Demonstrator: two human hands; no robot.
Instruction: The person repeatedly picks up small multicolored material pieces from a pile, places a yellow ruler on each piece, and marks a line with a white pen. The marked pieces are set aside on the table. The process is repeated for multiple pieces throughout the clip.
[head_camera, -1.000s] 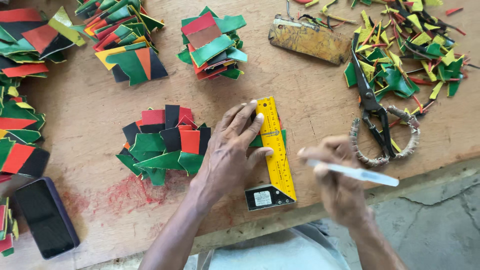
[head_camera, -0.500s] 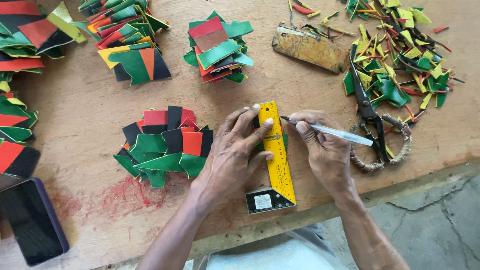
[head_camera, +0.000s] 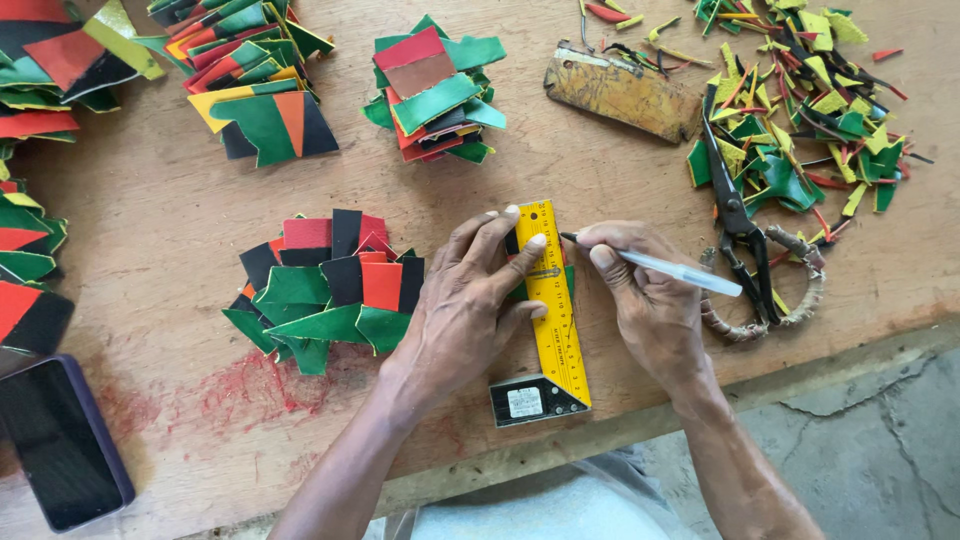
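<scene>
Near the lower middle of the frame, the left hand lies flat with spread fingers on a yellow ruler, pressing it down on the wooden table; nothing is gripped, the fingers only rest on top. The ruler runs from the middle of the frame down to a black square head at the table's near edge. A green piece shows just at the ruler's right edge, mostly hidden under it. Just to the right, the right hand pinches a white pen between thumb and fingers, its dark tip touching down beside the ruler's right edge, its barrel slanting off to the right. Left of the left hand, touching its side, sits a fanned stack of green, black and red pieces. More stacks of coloured pieces lie in the upper left and upper middle and along the left edge. A dark phone rests in the lower left corner. In the upper right lies a worn brown block, and beside it a heap of green, yellow and red scraps. Black scissors with cord-wrapped handles lie right of the right hand, near the pen's end.
</scene>
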